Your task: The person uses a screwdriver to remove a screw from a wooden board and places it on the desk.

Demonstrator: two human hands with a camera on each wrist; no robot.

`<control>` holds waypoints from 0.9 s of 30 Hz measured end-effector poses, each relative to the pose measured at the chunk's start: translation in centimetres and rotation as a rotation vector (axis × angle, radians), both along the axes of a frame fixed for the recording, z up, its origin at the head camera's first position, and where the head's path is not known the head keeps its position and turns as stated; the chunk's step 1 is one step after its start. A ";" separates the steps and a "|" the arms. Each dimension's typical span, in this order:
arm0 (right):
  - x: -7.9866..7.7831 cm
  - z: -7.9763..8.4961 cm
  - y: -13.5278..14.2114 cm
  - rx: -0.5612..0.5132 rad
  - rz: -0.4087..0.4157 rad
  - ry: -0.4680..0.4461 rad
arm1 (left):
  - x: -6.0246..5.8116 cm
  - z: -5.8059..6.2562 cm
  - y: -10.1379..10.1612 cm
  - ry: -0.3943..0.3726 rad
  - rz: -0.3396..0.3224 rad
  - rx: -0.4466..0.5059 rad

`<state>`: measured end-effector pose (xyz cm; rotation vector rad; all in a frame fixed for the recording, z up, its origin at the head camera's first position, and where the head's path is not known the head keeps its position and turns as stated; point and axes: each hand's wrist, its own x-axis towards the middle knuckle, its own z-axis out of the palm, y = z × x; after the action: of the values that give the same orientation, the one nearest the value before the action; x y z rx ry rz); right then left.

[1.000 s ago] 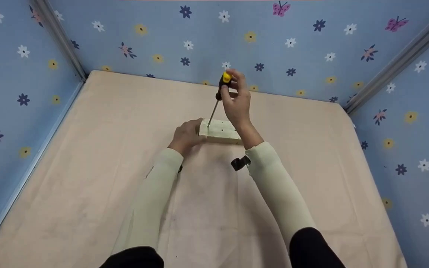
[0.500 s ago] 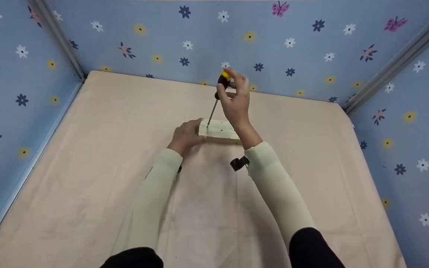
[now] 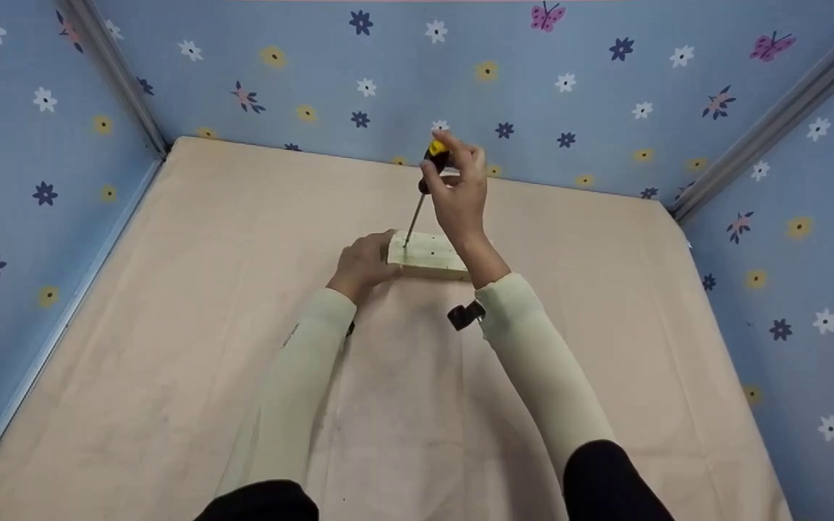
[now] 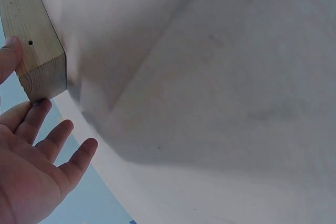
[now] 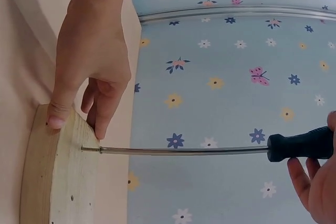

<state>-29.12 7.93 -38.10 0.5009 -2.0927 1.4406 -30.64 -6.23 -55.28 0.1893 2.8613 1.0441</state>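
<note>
A pale wooden block (image 3: 428,260) with small dark holes lies on the cloth-covered table. At its left end my left hand (image 3: 364,266) grips it, thumb on the near side and fingertips at the end and far side; in the left wrist view some fingers of this hand (image 4: 37,166) stand free of the wood. My right hand (image 3: 462,199) holds the black and yellow handle of a screwdriver (image 3: 417,213) between thumb and fingers. In the right wrist view, the screwdriver shaft (image 5: 184,151) meets the head of a screw (image 5: 90,149) that stands partly out of the block.
A beige cloth (image 3: 243,325) with creases covers the table. Blue flowered panels (image 3: 417,79) with grey metal corner posts (image 3: 116,72) enclose the back and both sides. A black wrist camera (image 3: 466,315) sticks out from the right sleeve.
The right thumb and fingers have shifted round the screwdriver handle, turning it slightly. The block and my left hand stay where they were.
</note>
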 end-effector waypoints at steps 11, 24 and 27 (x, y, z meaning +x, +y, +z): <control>0.2 0.4 -0.1 0.011 0.027 -0.013 | 0.1 0.2 0.0 0.039 -0.023 -0.029; 0.4 0.8 -0.2 0.013 0.051 -0.020 | 0.1 0.1 0.0 0.029 -0.026 -0.019; 0.4 0.8 -0.3 0.027 0.029 -0.020 | 0.2 0.2 -0.1 0.025 -0.021 -0.010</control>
<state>-28.68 7.68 -37.31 0.5318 -2.1313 1.4416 -30.47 -6.29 -55.13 0.2328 2.8795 1.0312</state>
